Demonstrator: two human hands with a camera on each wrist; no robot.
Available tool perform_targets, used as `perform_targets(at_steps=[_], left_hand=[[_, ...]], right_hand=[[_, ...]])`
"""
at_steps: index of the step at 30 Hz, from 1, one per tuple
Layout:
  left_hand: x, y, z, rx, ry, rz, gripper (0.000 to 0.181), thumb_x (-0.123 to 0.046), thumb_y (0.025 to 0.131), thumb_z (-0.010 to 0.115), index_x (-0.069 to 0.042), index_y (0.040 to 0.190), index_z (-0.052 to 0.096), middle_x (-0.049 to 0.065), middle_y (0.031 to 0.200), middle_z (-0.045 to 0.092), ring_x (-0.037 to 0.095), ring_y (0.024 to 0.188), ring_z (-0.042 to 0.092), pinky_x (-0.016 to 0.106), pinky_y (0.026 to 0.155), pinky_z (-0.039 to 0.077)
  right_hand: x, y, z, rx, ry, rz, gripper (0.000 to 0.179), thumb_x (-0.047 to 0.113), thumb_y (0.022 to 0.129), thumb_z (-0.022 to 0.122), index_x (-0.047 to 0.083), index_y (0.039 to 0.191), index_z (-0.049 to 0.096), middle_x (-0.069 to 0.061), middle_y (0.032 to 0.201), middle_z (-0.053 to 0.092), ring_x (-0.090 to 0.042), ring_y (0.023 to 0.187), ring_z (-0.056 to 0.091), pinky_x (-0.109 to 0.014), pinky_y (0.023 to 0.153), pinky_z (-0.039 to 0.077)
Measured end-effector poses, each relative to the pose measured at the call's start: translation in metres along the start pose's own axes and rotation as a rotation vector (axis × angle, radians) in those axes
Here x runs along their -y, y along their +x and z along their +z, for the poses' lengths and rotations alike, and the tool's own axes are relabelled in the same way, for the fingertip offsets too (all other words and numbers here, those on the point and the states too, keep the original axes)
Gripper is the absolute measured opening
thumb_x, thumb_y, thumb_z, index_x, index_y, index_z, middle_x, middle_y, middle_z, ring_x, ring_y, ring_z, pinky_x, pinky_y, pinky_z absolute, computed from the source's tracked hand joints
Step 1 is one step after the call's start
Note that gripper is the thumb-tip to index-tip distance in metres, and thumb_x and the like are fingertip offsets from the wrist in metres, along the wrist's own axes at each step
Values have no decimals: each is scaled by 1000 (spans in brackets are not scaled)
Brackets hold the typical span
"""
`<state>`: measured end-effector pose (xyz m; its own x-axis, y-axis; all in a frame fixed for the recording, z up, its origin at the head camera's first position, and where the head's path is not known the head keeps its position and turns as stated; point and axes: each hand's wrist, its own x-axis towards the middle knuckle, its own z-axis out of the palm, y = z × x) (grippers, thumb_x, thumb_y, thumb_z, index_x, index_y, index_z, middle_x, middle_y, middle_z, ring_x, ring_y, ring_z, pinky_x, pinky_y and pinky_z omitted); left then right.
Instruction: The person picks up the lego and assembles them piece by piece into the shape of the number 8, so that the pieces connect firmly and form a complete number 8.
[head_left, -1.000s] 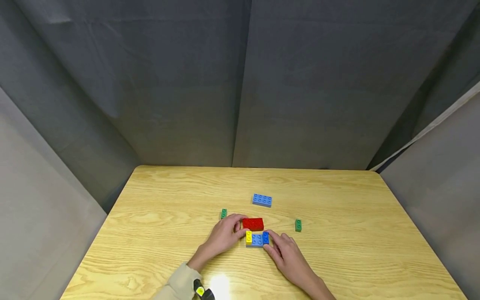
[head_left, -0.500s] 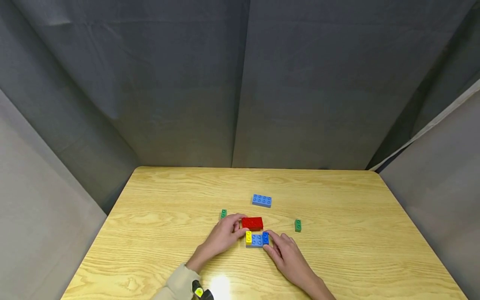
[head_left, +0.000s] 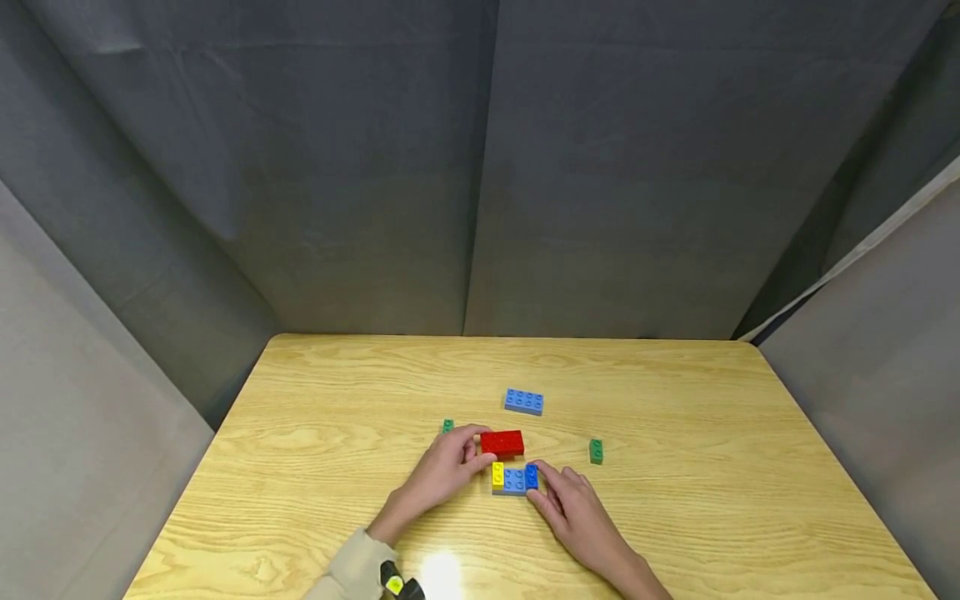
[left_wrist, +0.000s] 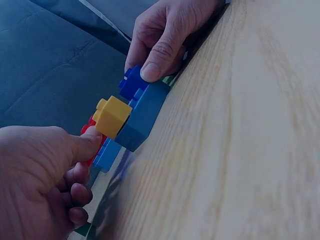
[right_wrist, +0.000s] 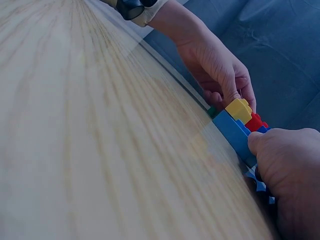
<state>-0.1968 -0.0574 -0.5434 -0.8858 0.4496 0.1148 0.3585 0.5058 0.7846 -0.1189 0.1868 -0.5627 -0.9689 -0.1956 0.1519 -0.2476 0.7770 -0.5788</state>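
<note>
My left hand [head_left: 442,468] pinches the left end of a red building brick [head_left: 502,442] between thumb and fingers. Just in front of it on the table sits a light blue brick [head_left: 514,481], with a small yellow brick [head_left: 497,476] on its left end and a small dark blue brick [head_left: 532,476] on its right end. My right hand [head_left: 577,521] grips that right end, thumb at the near side and index finger at the far side. In the left wrist view the thumb and the yellow brick [left_wrist: 112,117] hide most of the red brick.
A second light blue brick [head_left: 523,402] lies farther back on the wooden table [head_left: 675,400]. One small green brick [head_left: 596,452] is to the right; another green brick [head_left: 447,425] shows partly behind my left hand. Grey curtains [head_left: 360,208] surround the table.
The red brick has shifted a little left and away from me in my left hand, and its top face has tilted slightly. My right hand and the blue bricks have stayed in place.
</note>
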Motion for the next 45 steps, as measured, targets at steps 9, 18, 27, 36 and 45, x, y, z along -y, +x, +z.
perform_targets(at_steps=[9,18,27,36,45], left_hand=[[-2,0,-4,-18,-6,8,43,-28,100,74,-11,138,66,-5,74,54,5,64,45,21,59,36],[-1,1,-5,-15,-25,13,45,-31,99,73,-12,139,65,-5,74,54,6,64,45,21,59,36],[-8,1,-6,4,-49,28,47,-31,100,73,-9,140,64,-3,76,56,5,64,45,20,58,36],[-12,0,-4,4,-44,54,42,-30,99,74,-15,137,66,-6,74,56,6,64,47,24,66,38],[-13,-2,-4,21,-34,52,41,-33,99,73,-19,137,66,-8,75,56,6,63,47,21,60,36]], right_hand=[[0,-1,0,-5,2,0,49,41,103,66,10,141,65,16,72,42,-3,69,38,-25,71,33],[0,-1,0,-32,14,2,49,37,103,68,8,142,64,17,72,42,-3,68,37,-25,70,33],[-1,-2,0,-46,17,6,49,36,104,67,7,143,63,17,72,42,-3,68,37,-25,70,33],[-1,-1,0,-56,27,13,48,34,103,68,7,142,64,16,72,42,-3,67,37,-24,68,33],[0,-2,0,-57,37,29,48,33,102,70,6,141,64,15,72,42,-4,67,37,-23,65,32]])
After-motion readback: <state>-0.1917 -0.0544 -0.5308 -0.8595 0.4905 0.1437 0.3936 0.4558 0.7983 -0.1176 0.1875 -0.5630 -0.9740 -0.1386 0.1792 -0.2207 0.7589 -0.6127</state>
